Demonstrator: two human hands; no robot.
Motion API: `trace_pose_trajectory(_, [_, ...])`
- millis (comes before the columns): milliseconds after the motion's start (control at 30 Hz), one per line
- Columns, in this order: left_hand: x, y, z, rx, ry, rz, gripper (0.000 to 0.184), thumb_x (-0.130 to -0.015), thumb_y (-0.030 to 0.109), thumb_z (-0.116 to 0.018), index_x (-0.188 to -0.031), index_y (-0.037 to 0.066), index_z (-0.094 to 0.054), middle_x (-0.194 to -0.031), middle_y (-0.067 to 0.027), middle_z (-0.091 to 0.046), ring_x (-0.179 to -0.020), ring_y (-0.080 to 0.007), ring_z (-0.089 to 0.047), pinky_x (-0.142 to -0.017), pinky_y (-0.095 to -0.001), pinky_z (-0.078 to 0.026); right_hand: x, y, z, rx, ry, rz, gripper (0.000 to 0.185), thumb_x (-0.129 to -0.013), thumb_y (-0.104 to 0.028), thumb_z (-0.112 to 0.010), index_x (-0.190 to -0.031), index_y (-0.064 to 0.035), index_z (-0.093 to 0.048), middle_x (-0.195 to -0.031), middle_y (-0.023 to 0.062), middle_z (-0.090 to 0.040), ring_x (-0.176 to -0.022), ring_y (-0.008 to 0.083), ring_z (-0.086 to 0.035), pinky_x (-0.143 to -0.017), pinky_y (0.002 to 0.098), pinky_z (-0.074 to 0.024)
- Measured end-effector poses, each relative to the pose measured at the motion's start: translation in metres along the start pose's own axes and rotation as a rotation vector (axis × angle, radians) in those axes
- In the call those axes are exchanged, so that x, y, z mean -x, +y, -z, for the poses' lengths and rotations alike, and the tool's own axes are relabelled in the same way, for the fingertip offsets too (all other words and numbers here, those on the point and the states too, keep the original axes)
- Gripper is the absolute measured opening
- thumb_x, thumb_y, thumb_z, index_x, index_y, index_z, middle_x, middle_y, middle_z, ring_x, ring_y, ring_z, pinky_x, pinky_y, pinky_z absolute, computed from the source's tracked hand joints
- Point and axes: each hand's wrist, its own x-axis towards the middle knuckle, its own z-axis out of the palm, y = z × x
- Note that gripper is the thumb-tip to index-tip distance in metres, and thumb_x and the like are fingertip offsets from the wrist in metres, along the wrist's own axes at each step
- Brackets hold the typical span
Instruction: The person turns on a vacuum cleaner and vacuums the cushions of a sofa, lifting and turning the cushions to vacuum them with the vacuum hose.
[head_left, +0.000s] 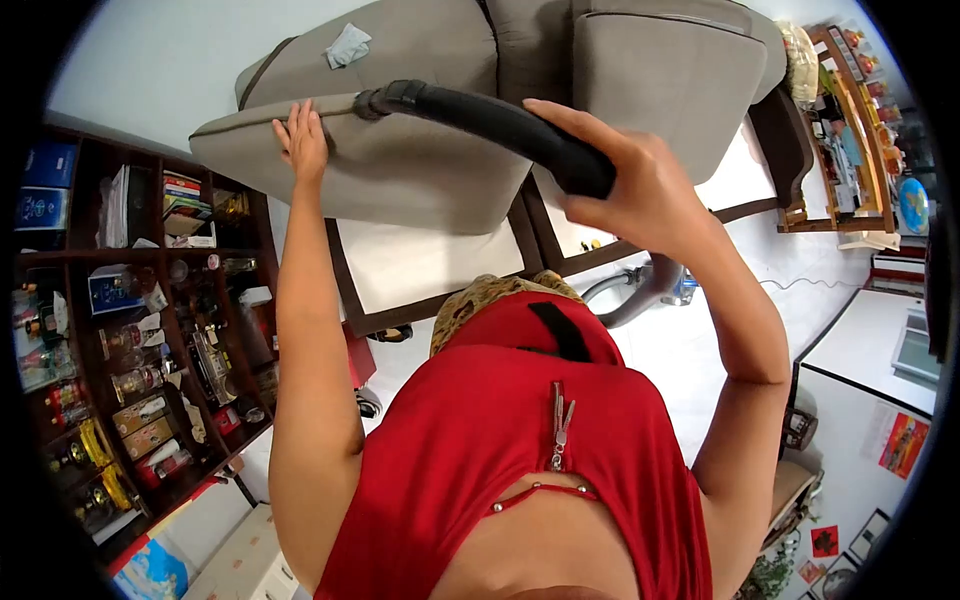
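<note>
Vacuum tube (490, 120) arches across the grey sofa (430, 45), long axis running right to left, tip pointing leftward at the edge of the front cushion (410, 175). The right hand (635, 185) curls around its thick end; the left hand (304, 148) lays slightly spread fingers there.

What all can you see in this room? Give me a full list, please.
tilted cushion: one, grey-beige, under the left hand
sofa frame: one, dark brown, below the cushion
crumpled cloth or tissue: one, pale, on the sofa
tube: one, black, from the right hand to the cushion
shelving: one unit, dark brown, far left; its items too many to count
open rack: one, orange-brown, upper right
round object: one, blue, by the rack
top: one, red, on the person
left hand: one, bare, on the cushion
right hand: one, bare, gripping the tube
</note>
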Motion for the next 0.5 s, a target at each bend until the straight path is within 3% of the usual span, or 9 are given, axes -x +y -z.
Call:
trace_pose_trajectory(100, [-0.005,-0.011,-0.003,0.015,-0.002,-0.069,0.051,-0.103,0.052,-0.025,-0.148,0.032,-0.041,-0.161,0.0039,-0.024,-0.151,-0.0326,0.001,-0.107,-0.0747,-0.016,-0.003,0.006,0.002,0.026,0.004,0.013,0.072,-0.070,-0.002,-0.067,-0.140,-0.0128,-0.053,-0.071,0.0084,-0.053,-0.060,0.0118,-0.050,-0.060,0.0287,-0.0458])
trace_pose_trajectory(200, [-0.009,-0.013,-0.007,-0.004,-0.014,-0.078,0.050,-0.103,0.051,-0.026,-0.148,0.032,-0.040,-0.161,0.0044,-0.023,-0.151,-0.0327,0.001,-0.107,-0.0753,-0.016,0.019,0.003,0.022,0.103,0.009,-0.117,0.071,-0.068,-0.008,-0.069,-0.137,-0.0177,-0.055,-0.075,0.0144,-0.059,-0.062,0.0258,-0.060,-0.062,0.0377,-0.0484])
trace_pose_trajectory(300, [-0.010,-0.001,-0.006,-0.048,-0.034,-0.024,0.051,-0.102,0.053,-0.029,-0.149,0.034,-0.037,-0.161,0.0058,-0.021,-0.151,-0.0320,0.001,-0.107,-0.0757,-0.016,0.052,0.015,0.040,0.095,0.084,-0.166,0.073,-0.067,-0.003,-0.068,-0.137,-0.0154,-0.056,-0.077,0.0088,-0.059,-0.068,0.0187,-0.057,-0.069,0.0303,-0.0482])
trace_pose_trajectory(333, [-0.011,0.000,-0.004,-0.058,-0.041,-0.014,0.051,-0.102,0.053,-0.031,-0.149,0.034,-0.037,-0.161,0.0059,-0.020,-0.151,-0.0319,0.000,-0.107,-0.0756,-0.016,0.068,0.021,0.049,0.106,0.079,-0.285,0.075,-0.064,-0.001,-0.068,-0.137,-0.0146,-0.057,-0.080,0.0060,-0.060,-0.071,0.0159,-0.056,-0.071,0.0266,-0.0457])
trace_pose_trajectory(500, [-0.024,0.004,-0.012,-0.057,-0.034,-0.015,0.054,-0.100,0.053,-0.036,-0.150,0.034,-0.035,-0.163,0.0049,-0.017,-0.151,-0.0301,-0.001,-0.107,-0.0758,-0.015,0.129,0.019,0.063,0.141,0.182,-0.432,0.079,-0.058,-0.002,-0.070,-0.136,-0.0092,-0.058,-0.090,0.0054,-0.064,-0.073,0.0131,-0.056,-0.072,0.0277,-0.0460])
